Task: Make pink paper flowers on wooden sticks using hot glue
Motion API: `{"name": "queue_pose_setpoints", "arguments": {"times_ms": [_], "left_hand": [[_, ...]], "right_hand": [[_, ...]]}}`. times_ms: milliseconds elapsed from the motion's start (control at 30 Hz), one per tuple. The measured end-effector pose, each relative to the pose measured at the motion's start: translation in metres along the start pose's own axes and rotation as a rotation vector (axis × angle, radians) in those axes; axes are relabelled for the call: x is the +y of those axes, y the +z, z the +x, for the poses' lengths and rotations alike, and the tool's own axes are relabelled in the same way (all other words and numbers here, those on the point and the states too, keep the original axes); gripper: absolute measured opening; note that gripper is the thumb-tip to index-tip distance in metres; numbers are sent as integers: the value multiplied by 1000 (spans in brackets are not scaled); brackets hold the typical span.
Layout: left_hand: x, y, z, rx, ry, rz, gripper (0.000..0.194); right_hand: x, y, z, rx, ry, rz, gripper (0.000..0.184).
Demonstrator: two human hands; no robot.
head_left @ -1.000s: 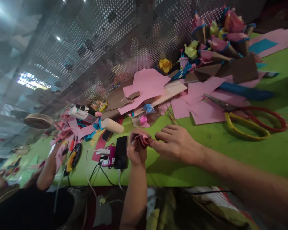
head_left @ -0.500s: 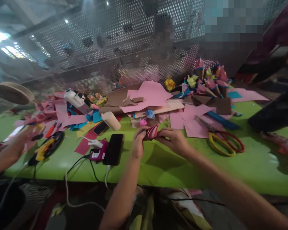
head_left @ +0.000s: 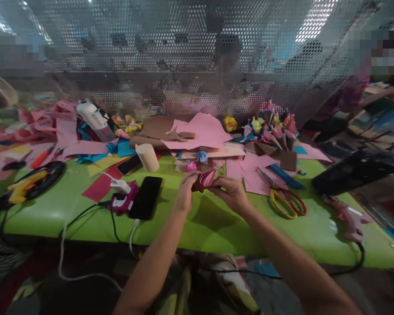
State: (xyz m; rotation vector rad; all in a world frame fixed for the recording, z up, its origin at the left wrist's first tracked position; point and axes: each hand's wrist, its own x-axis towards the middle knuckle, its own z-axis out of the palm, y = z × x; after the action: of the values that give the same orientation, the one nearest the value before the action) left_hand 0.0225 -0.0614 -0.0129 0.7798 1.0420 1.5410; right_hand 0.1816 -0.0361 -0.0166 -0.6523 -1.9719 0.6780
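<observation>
Both my hands meet over the green table (head_left: 216, 227), closed on a small folded pink paper piece (head_left: 206, 178). My left hand (head_left: 184, 195) pinches its left side and my right hand (head_left: 231, 194) grips its right side from below. Loose pink paper sheets (head_left: 200, 131) lie just behind the hands. A black phone (head_left: 146, 203) and a pink charger block (head_left: 123, 202) rest to the left of my left hand. Scissors with yellow and red handles (head_left: 287, 202) lie to the right of my right hand.
A heap of paper cones and flowers (head_left: 272, 127) stands at the back right. A cream paper roll (head_left: 147, 157), a white bottle (head_left: 92, 116) and paper scraps lie back left. A pink glue gun (head_left: 350, 217) sits near the right edge. A perforated metal screen (head_left: 184, 52) closes the far side.
The view has swung and levelled, so the table lies flatter and further off. My hands stay together on the pink paper piece. The other person's arm at the left has left the view.
</observation>
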Motion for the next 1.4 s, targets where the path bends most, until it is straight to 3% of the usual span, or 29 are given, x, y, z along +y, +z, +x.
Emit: {"name": "queue_pose_setpoints", "arguments": {"times_ms": [167,533,767,933,1067,1400], "left_hand": [[1,2,0,-11,-47,-22,20],[-2,2,-1,-35,-10,2,20],[2,2,-3,-55,248,228,22],[-1,0,-4,-48,444,477,26],[-2,-1,-8,16,607,712,30],[-7,3,-11,100,884,988,35]], "right_hand": [[1,0,-1,-10,8,-28,16],[0,2,-2,44,56,9,15],[-7,5,-2,90,215,179,17],[-19,2,-1,305,224,154,15],[-25,4,-1,261,237,153,9],[-19,22,0,259,553,491,26]]}}
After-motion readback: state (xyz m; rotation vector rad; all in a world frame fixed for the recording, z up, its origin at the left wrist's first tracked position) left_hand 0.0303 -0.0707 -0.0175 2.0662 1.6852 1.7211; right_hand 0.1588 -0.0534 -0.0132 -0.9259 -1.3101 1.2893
